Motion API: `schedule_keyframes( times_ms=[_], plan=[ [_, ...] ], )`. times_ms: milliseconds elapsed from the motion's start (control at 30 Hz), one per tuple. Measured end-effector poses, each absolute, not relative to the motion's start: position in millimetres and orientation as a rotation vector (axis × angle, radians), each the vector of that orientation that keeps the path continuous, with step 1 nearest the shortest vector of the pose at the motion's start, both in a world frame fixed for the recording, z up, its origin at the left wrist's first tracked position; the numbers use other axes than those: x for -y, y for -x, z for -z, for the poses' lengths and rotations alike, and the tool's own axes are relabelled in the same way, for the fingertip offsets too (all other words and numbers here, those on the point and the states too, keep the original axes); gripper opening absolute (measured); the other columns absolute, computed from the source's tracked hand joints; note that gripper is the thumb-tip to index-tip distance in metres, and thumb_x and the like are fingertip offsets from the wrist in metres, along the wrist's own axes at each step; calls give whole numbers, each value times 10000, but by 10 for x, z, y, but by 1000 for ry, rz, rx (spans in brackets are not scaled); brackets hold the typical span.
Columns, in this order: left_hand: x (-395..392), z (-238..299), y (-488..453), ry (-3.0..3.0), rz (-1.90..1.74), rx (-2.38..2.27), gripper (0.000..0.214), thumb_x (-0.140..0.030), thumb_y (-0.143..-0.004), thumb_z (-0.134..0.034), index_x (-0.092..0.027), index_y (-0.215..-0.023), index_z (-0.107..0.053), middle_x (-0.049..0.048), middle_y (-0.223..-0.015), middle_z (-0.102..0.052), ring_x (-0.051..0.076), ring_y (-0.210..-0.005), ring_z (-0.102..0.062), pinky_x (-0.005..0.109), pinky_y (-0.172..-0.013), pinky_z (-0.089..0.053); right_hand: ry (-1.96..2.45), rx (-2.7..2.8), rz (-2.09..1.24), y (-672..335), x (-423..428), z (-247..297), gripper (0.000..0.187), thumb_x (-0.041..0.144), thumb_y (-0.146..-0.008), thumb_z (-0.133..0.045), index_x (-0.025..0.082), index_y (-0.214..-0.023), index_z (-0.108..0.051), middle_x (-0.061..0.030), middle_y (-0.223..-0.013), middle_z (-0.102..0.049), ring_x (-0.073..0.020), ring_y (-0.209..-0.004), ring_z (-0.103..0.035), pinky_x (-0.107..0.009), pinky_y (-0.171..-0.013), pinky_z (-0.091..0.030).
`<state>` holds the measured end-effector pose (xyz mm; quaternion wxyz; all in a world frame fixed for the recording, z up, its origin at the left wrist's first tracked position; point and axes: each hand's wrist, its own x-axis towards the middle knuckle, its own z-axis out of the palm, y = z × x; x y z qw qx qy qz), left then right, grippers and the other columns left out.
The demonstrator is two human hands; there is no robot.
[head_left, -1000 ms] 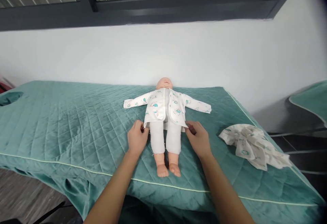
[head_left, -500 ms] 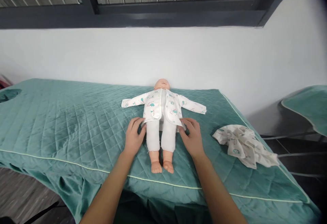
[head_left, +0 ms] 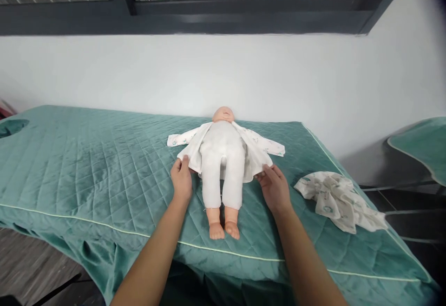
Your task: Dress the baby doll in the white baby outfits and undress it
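Holding open both front panels of a printed white baby jacket (head_left: 256,159) on either side of a baby doll (head_left: 223,138), face up on a green quilted bed cover (head_left: 104,171). Seen half a second ago lying over the chest with only a narrow gap between; now folded outward, pale lining uppermost. Judged by that change, unfastened and parted fully, leaving the white cloth torso in plain sight but with sleeves spread toward 9 and 3 o'clock.

Pinched closed in the left hand's (head_left: 181,179) grip, toward 8 o'clock from the torso, with thumb atop one lower corner. Likewise closed in the right hand's (head_left: 276,186) grip on the opposite corner, toward 4 o'clock, with fingers partly hidden beneath. Held only at those outer corners, running from the left grip toward 2 o'clock and from the right toward 10, up to the doll's shoulders. Flanked farther out, toward 4 o'clock, beyond the right hand, by a crumpled printed cloth (head_left: 339,199).
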<state>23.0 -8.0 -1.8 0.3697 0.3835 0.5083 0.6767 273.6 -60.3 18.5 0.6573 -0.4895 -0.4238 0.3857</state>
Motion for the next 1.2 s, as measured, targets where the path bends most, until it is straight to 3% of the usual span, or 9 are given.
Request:
schedule_keyframes(
  times_ms=[133,267,400,500,633,767,1067,1200],
  plan=[
    [136,-6,-235,-958,-1801,-1303,464,-526,-921,-571,-219,-616,-401,-69,-527,-393,91,-499,-410,242,-514,-382,1083,931,-892,-2770,622,-184,265,498,-863,-614,241,-823,-562,-10,-772,-571,-173,-693,-547,-335,-664,-516],
    [227,-46,-240,-1164,-1887,-1455,494,-504,-973,-503,-215,-588,-395,-55,-538,-392,102,-542,-393,262,-569,-367,1242,964,-697,-2712,674,-157,424,593,-858,-625,222,-670,-544,-1,-666,-541,-162,-646,-513,-305,-622,-465],
    [268,-72,-239,-1514,-2009,-1591,357,-412,-975,-523,-222,-679,-459,1,-730,-531,162,-766,-519,334,-784,-448,1426,983,-432,-2669,750,-212,456,545,-886,-614,215,-592,-503,23,-585,-508,-142,-614,-470,-291,-641,-412],
    [267,-80,-239,-1699,-2044,-1622,199,-327,-971,-535,-224,-803,-504,44,-874,-605,200,-947,-575,408,-937,-445,1409,896,-297,-2671,769,-237,384,492,-881,-619,215,-638,-512,36,-613,-497,-135,-631,-453,-282,-646,-388],
    [235,-56,-235,-1780,-1931,-1629,108,-292,-974,-526,-225,-889,-531,74,-975,-643,216,-1036,-590,417,-966,-455,1414,854,-245,-2698,744,-198,328,470,-868,-619,216,-688,-515,42,-655,-477,-138,-658,-449,-288,-665,-389],
    [182,-8,-224,-1670,-1871,-1678,80,-301,-968,-531,-228,-987,-558,97,-1116,-652,234,-1150,-578,418,-1003,-456,1392,871,-208,-2717,704,-160,229,429,-848,-638,207,-817,-588,-3,-839,-592,-169,-806,-557,-311,-767,-440],
    [152,12,-200,-1665,-1834,-1660,84,-266,-959,-518,-228,-1020,-563,94,-1122,-644,231,-1153,-581,418,-1026,-454,1417,991,-256,-2768,898,-141,217,377,-865,-619,214,-1008,-613,-81,-1129,-654,-227,-1089,-610,-407,-935,-496],
    [357,-72,-190,-1905,-1833,-1538,87,-212,-960,-491,-215,-998,-569,108,-1141,-655,233,-1168,-583,454,-1058,-442,1578,1171,20,-3211,1352,-280,282,388,-866,-625,213,-1088,-621,-120,-1198,-631,-275,-1147,-590,-477,-948,-508]
  ],
)
